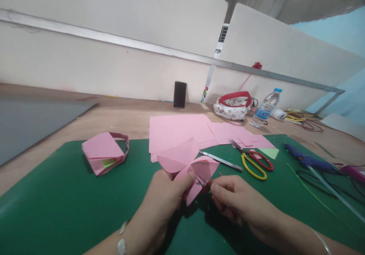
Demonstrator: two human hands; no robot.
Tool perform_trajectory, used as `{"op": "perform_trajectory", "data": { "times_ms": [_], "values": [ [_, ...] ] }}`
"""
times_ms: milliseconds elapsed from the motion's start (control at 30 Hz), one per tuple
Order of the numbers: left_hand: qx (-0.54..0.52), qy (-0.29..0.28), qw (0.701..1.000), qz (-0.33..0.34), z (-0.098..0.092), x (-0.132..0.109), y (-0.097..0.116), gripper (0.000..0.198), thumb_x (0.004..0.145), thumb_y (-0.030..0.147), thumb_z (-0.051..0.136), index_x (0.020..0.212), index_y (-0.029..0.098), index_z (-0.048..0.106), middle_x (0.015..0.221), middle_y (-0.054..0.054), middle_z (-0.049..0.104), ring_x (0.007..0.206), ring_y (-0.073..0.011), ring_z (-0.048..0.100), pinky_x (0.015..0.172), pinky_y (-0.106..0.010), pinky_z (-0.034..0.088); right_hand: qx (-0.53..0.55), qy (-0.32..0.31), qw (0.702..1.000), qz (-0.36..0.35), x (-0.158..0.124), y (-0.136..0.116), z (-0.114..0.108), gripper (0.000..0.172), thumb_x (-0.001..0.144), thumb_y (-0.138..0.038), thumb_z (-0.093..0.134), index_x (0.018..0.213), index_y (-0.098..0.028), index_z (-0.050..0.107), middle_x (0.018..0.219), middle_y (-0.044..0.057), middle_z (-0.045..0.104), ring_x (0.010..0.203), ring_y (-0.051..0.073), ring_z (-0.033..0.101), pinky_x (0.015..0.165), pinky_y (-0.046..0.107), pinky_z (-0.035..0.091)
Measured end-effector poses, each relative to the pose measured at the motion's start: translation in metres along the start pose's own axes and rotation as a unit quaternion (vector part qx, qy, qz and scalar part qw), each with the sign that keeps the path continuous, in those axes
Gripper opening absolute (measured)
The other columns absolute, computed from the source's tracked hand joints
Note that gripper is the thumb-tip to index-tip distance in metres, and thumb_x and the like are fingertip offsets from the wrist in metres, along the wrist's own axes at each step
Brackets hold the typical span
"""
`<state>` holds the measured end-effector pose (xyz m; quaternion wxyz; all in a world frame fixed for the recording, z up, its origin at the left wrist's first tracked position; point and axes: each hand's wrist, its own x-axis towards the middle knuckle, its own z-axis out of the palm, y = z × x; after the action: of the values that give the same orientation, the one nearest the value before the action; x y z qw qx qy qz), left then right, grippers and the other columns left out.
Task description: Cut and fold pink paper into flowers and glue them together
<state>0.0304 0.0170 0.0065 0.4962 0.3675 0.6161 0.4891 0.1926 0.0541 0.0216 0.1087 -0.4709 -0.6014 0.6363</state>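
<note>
My left hand grips a folded pink paper flower with several pointed petals, its thumb pressed near the centre. To the right, my right hand is closed in a pinch on a thin dark stick-like piece, which reaches toward the flower's middle. Its exact kind is too small to tell. Both hands are just above a green cutting mat. Behind them lie a slim silver strip-shaped tool and scissors with one yellow and one red handle.
A folded pink paper piece with a band sits at left. Pink sheets lie beyond the hands. A blue glue gun with cords is at right. Farther back are a phone, a patterned pouch and a water bottle.
</note>
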Motion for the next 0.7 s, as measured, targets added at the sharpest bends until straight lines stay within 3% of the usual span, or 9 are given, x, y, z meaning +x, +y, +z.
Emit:
{"op": "perform_trajectory", "data": {
  "times_ms": [500,700],
  "values": [
    [-0.01,0.002,1.0,-0.014,0.0003,0.0029,-0.0072,0.029,0.068,0.041,0.064,0.056,0.016,0.055,0.047,0.003,0.049,0.044,-0.0096,0.036,0.042,-0.022,0.024,0.008,-0.003,1.0,-0.019,0.0009,0.0028,0.0006,0.043,0.08,-0.052,0.056,0.06,-0.018,0.04,0.05,-0.007,0.035,0.041,0.004,0.027,0.035,0.017,0.015],
    [-0.042,0.0,0.999,-0.014,0.0007,0.0013,-0.0014,0.023,0.067,0.035,0.066,0.061,0.014,0.06,0.049,0.003,0.052,0.047,-0.01,0.039,0.043,-0.021,0.028,0.009,-0.003,1.0,-0.024,0.0005,0.0032,0.0016,0.041,0.081,-0.048,0.056,0.059,-0.018,0.039,0.05,-0.007,0.034,0.041,0.004,0.026,0.035,0.018,0.015]
  ]
}}
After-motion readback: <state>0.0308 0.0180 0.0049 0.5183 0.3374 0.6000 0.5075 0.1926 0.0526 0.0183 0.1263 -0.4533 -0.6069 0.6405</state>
